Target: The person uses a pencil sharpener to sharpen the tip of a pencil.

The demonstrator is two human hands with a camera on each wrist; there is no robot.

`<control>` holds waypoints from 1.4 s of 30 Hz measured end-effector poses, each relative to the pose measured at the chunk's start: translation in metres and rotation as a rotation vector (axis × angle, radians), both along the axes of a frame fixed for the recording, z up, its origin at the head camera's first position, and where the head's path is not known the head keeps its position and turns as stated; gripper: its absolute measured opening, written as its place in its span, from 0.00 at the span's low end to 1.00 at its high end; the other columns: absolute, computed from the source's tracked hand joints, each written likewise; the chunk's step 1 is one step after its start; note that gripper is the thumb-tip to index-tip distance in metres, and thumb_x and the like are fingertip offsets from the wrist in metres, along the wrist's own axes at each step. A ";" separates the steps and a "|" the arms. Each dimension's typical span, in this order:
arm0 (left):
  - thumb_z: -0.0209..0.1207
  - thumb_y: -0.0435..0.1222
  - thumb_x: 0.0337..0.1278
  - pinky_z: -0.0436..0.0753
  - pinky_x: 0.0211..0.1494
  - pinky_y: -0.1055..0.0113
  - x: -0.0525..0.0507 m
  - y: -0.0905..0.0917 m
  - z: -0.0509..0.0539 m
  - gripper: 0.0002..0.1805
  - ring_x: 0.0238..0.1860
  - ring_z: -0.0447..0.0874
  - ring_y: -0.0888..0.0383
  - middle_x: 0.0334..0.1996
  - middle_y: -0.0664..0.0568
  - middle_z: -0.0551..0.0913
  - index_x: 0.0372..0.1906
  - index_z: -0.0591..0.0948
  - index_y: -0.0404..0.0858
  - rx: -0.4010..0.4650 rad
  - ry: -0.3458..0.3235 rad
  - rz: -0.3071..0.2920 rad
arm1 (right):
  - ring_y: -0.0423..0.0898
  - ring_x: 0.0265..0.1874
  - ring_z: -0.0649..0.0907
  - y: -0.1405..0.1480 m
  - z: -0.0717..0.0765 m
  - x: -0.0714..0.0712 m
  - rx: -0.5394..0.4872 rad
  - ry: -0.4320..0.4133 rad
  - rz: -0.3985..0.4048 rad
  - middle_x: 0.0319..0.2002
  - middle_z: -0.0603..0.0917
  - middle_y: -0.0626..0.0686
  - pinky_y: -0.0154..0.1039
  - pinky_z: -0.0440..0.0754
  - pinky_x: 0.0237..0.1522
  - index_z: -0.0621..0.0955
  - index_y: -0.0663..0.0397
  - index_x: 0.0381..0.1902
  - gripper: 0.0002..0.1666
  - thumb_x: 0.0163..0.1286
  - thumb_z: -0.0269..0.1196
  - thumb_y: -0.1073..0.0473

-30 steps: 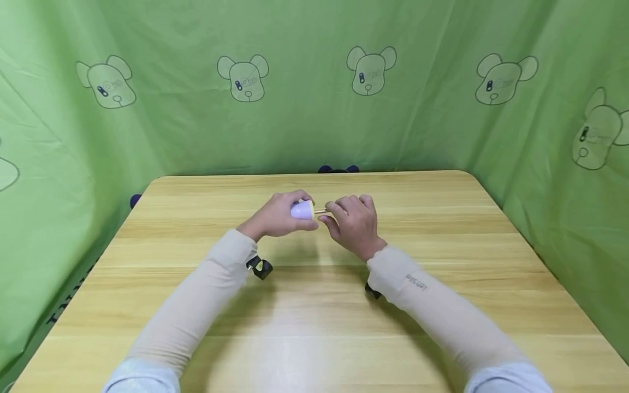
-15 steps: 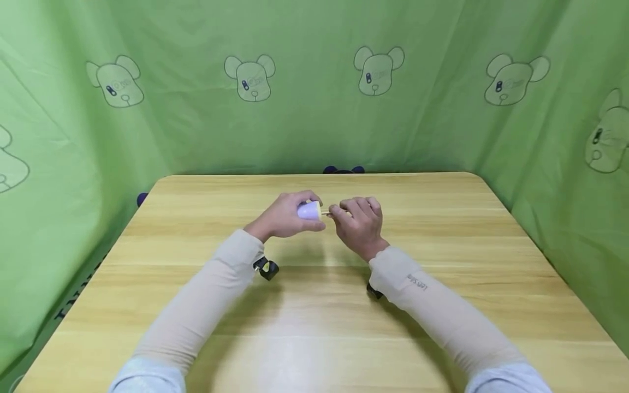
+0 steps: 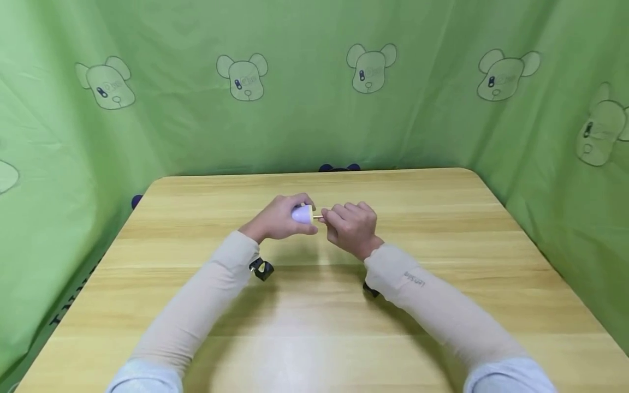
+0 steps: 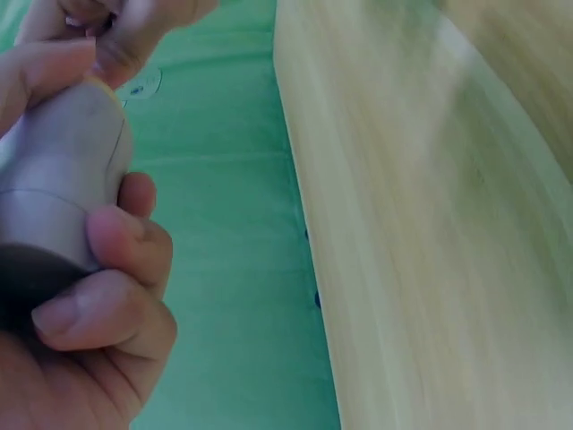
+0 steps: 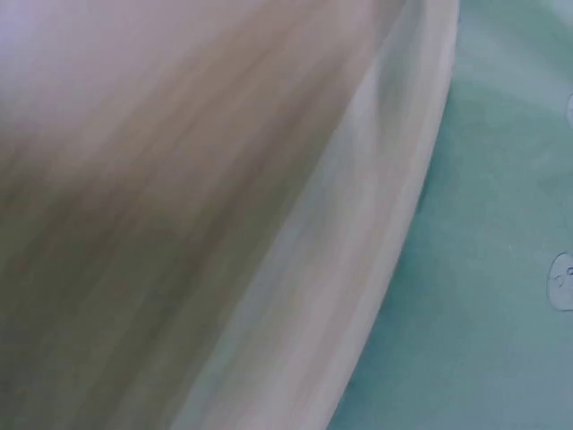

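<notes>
A lavender tapered body [image 3: 302,214] with a pale yellow rim lies sideways above the far half of the table. My left hand [image 3: 280,217] grips it, thumb on the near side and fingers behind. In the left wrist view the same lavender body [image 4: 67,157] looks greyish, with a seam and a dark end, and the fingers [image 4: 116,309] wrap round it. A thin gold-coloured rod [image 3: 318,216] sticks out of the rimmed end. My right hand [image 3: 351,226] pinches that rod close to the rim, its other fingers curled. Its far end is hidden in the hand.
Beneath both hands spreads a light wood table [image 3: 314,316], with rounded far corners. Green curtains [image 3: 304,125] printed with bear heads hang behind it and on both sides. A black wrist camera [image 3: 261,269] hangs below the left sleeve.
My right hand has turned about the rod, and its raised fingers have curled down. A shorter stretch of rod shows. My left hand keeps its grip, and the view has shifted slightly.
</notes>
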State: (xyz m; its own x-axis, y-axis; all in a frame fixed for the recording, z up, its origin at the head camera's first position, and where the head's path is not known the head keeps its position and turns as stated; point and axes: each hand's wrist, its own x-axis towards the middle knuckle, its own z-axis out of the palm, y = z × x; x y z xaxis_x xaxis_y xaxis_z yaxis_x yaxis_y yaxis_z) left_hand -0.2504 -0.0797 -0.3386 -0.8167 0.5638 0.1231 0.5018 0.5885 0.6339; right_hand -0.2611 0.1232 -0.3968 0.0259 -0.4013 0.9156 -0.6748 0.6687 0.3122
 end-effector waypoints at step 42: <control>0.72 0.42 0.46 0.79 0.31 0.64 0.009 0.013 -0.028 0.25 0.31 0.78 0.53 0.34 0.47 0.81 0.48 0.77 0.39 -0.098 0.288 0.045 | 0.43 0.20 0.72 0.009 0.055 0.016 0.155 -1.545 -0.100 0.23 0.77 0.46 0.36 0.67 0.21 0.78 0.48 0.24 0.14 0.69 0.63 0.51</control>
